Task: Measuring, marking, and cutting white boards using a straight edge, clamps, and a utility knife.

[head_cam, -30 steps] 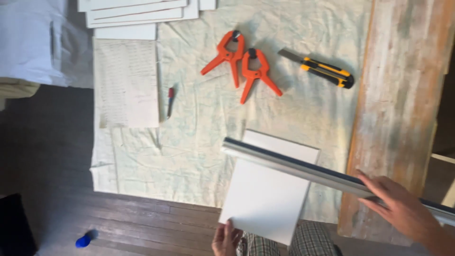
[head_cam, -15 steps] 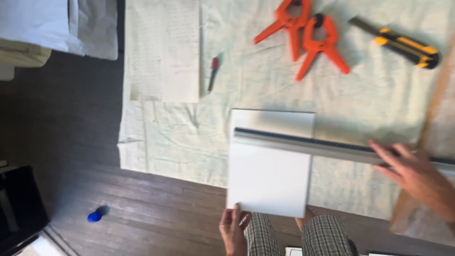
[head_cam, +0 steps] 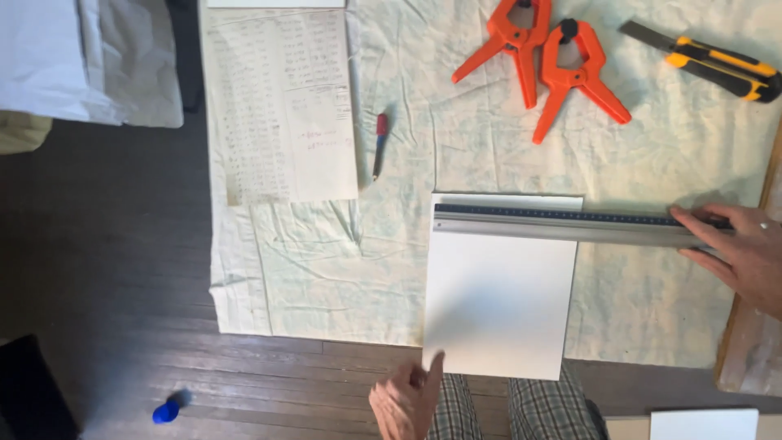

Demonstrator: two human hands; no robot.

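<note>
A: Where is the ruler point(head_cam: 562, 226)?
B: Flat across the top edge of the white board point(head_cam: 497, 301), on the cloth point(head_cam: 342, 277). The right hand point(head_cam: 737, 253) presses its far right end, fingers spread flat, gripping nothing.
A: And the left hand point(head_cam: 405, 399)?
B: Just below the board's lower left corner, loosely curled, one finger pointing up at the corner. I can't tell if it touches.
A: What else?
B: Above the board, two orange clamps point(head_cam: 546, 57) and a yellow knife point(head_cam: 709, 61); up left, a red pen point(head_cam: 380, 143) beside a written sheet point(head_cam: 285, 106).
</note>
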